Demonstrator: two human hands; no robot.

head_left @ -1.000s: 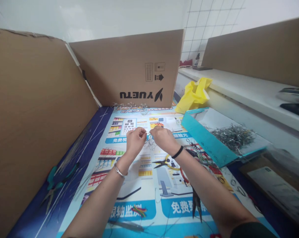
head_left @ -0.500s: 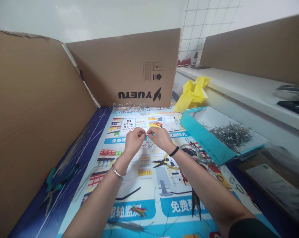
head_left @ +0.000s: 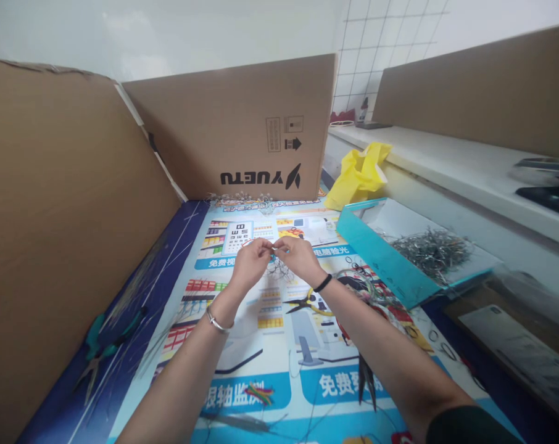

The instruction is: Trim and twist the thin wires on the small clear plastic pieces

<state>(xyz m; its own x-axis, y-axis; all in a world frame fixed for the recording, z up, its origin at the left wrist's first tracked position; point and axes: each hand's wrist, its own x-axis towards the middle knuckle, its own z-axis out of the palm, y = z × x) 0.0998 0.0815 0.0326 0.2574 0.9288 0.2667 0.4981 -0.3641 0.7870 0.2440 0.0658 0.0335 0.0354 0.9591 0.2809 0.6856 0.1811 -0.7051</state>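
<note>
My left hand (head_left: 253, 258) and my right hand (head_left: 298, 256) meet fingertip to fingertip over the printed mat, both closed in a pinch. A small pale bit shows between the fingertips, too small to name. Just below the hands is a loose tangle of thin wire (head_left: 280, 270); whether it touches the fingers I cannot tell. Nearer to me, under my right wrist, lie yellow-handled pliers (head_left: 310, 302) with dark jaws, open.
Teal-handled pliers (head_left: 104, 345) lie at the left among thin straight wires. A turquoise box (head_left: 385, 265) at the right holds a heap of wire pieces (head_left: 432, 253). Cardboard panels (head_left: 233, 123) stand behind and left. A yellow bag (head_left: 358, 176) sits behind the box. Colored strands (head_left: 260, 393) lie in front.
Both hands keep the same pinch at nearly the same spot, with only a tiny shift of the fingers. The view has moved very slightly.
</note>
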